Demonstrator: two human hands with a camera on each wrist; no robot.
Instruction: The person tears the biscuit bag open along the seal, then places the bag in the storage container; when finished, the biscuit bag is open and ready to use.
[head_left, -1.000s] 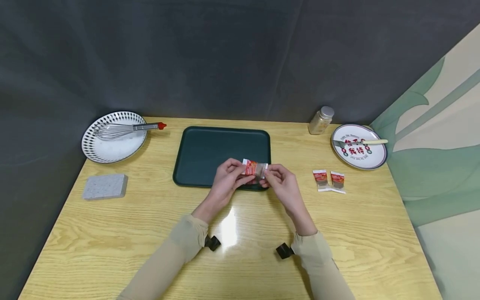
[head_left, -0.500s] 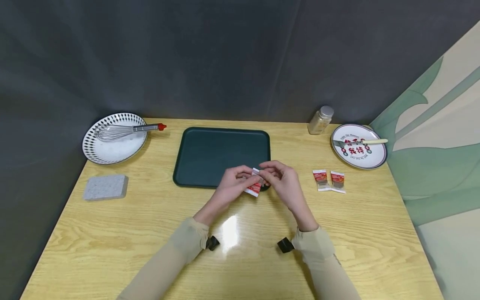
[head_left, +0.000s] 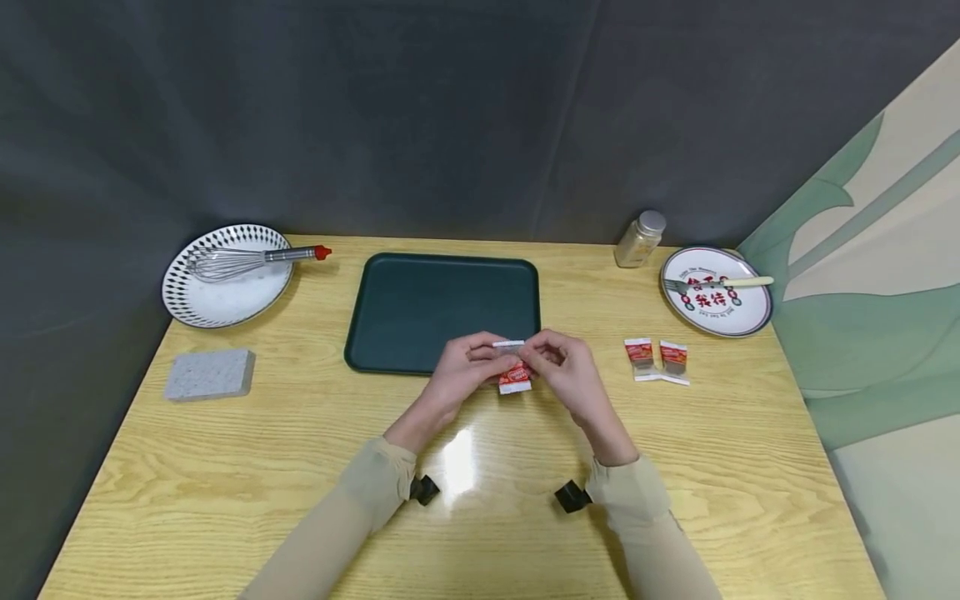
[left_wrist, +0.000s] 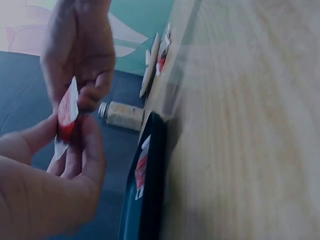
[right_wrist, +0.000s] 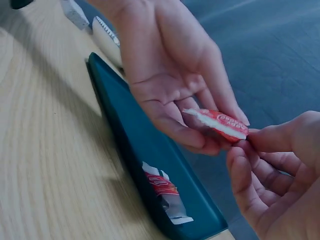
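A small red-and-clear snack packet (head_left: pixel 514 382) with white crimped ends is held up over the near right edge of the dark green tray (head_left: pixel 442 304). My left hand (head_left: pixel 459 375) pinches it from the left side between thumb and fingers. From the right, my right hand (head_left: pixel 573 382) pinches its edge with thumb and forefinger, as the right wrist view also shows. Inside the tray lies a similar packet (right_wrist: pixel 167 192), which my hands hide in the head view.
Two more packets (head_left: pixel 642 360) lie to the right. Behind them are a shaker jar (head_left: pixel 640 240) and a plate (head_left: pixel 693 321) bearing a fork (head_left: pixel 742 282). At left stand a patterned bowl (head_left: pixel 225 310) with a whisk (head_left: pixel 240 262) and a grey block (head_left: pixel 210 374).
The packet has turned in my fingers from lying crosswise to pointing lengthwise, its red end now toward me. Both hands have shifted only slightly.
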